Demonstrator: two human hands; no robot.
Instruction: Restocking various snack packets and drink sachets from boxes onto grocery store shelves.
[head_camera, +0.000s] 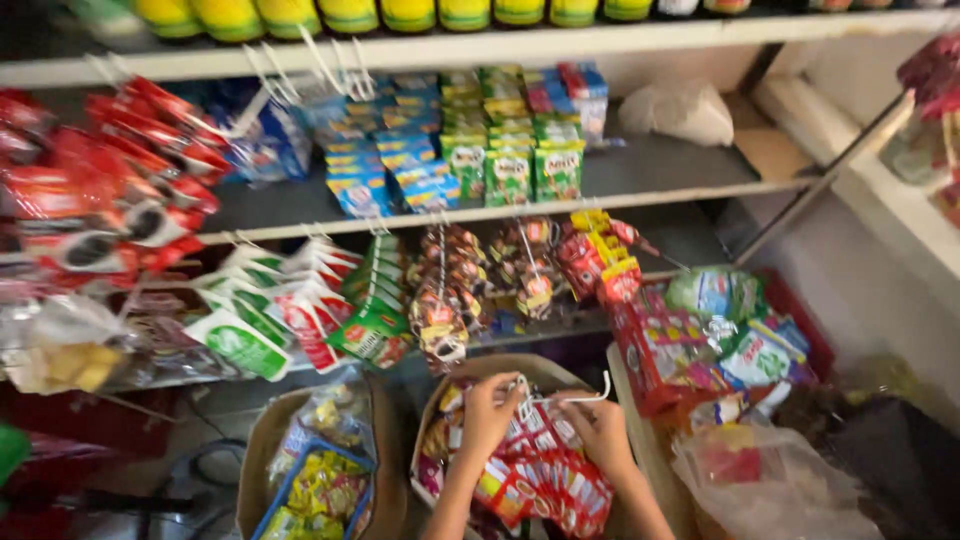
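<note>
My left hand and my right hand are low in the middle of the head view, over an open cardboard box. Both pinch the top of a white plastic hanger hook from which a strip of red sachets hangs down into the box. The left hand grips the left side of the hook, the right hand its right side. The sachets overlap in a fan between my forearms.
Shelves above hold green and blue drink cartons. Hanging strips of red, white-green and brown sachets line the shelf edge. Another box of yellow packets stands left; a red box of snacks and a plastic bag right.
</note>
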